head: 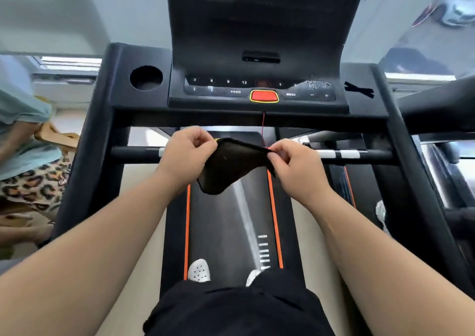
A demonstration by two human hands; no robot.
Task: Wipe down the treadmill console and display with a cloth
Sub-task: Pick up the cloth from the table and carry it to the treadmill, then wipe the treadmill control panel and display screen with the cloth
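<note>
A dark cloth (230, 167) hangs stretched between my two hands, below the console and just in front of the crossbar. My left hand (186, 156) pinches its left top corner, and my right hand (295, 165) pinches its right top corner. The black treadmill console (221, 99) lies above them, with a button strip and a red stop button (264, 96). Droplets or foam sit on the right end of the button strip (317, 85). The dark display panel (257, 19) rises above the console, and its top runs out of view.
A round cup holder (146, 77) sits at the console's left. The handle crossbar (354, 153) runs behind my hands. A red safety cord (263, 125) hangs from the console. The belt (231, 233) and my white shoes are below. Another person (23, 140) stands at the left.
</note>
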